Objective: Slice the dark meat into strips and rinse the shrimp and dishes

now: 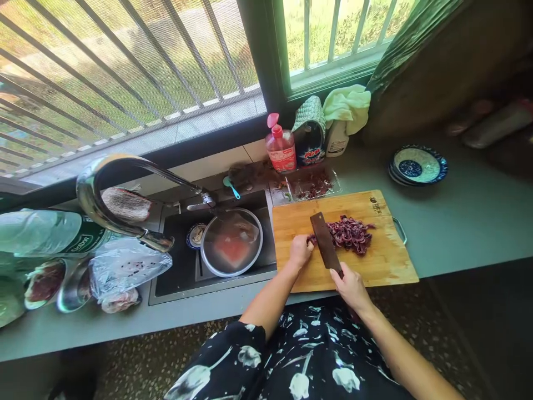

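My right hand (350, 284) is wrapped round the handle of a dark cleaver (325, 243), whose blade stands across the wooden cutting board (391, 264). Just left of the blade, my left hand (300, 251) is closed with its fingers curled on a small end of dark red sliced meat, mostly hidden under the fingertips. A heap of dark reddish-purple meat strips (353, 234) lies to the right of the cleaver on the board.
Left of the board, a sink (183, 283) holds a bowl (232, 243) with pinkish contents under a curved faucet (91, 189). A pink pump bottle (281, 153) and a clear tray (314, 184) stand behind the board. Stacked patterned bowls (418, 165) sit at right; a plastic bag (129, 265) lies left.
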Demonstrator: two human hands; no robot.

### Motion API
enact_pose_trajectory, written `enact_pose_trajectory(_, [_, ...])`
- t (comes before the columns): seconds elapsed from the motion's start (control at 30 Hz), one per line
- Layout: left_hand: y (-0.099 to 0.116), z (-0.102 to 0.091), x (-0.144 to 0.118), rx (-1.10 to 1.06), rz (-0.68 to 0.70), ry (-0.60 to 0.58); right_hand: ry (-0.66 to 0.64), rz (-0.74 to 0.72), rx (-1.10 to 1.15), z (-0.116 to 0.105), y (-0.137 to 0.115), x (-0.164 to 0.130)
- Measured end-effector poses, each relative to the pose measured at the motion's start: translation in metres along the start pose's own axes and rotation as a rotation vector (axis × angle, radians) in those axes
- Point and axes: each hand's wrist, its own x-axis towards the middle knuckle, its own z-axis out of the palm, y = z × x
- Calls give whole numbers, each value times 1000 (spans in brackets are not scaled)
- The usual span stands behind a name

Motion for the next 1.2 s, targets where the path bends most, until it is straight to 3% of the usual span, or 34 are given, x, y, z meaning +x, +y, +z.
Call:
enact_pose_trajectory(0.13, [0, -9, -3, -205, -126, -43, -14, -3, 3, 4, -6, 4])
enact_pose_trajectory(0.4, [-3, -24, -7, -377, -278, -26, -17, -16, -32, 2, -11, 0])
enact_pose_trajectory(0.63, [-18, -69, 0, -458, -395, 114, -174, -44, -203, 31, -25, 2])
enact_pose_trajectory(0.73, [-11, -86, 9, -678, -396, 64, -121, -24, -288, 31, -21, 2])
enact_pose_trajectory(0.83, [-12, -114, 15, -791, -381, -54, -53, 30, -350, 19, -5, 5])
enact_pose_trajectory(0.93, [-36, -157, 15, -665, -382, -130, -10, 51, -356, 6, 12, 10])
enact_pose_trajectory(1.03, [-82, -188, 7, -266, -581, -101, 8, 6, -298, -1, 20, 13])
enact_pose_trajectory(1.13, [-128, -191, -9, 63, -772, -90, 23, -24, -207, -2, 20, 12])
enact_pose_trajectory(1.2, [-147, -183, -15, 185, -812, -62, 35, -29, -140, -4, 19, 11])
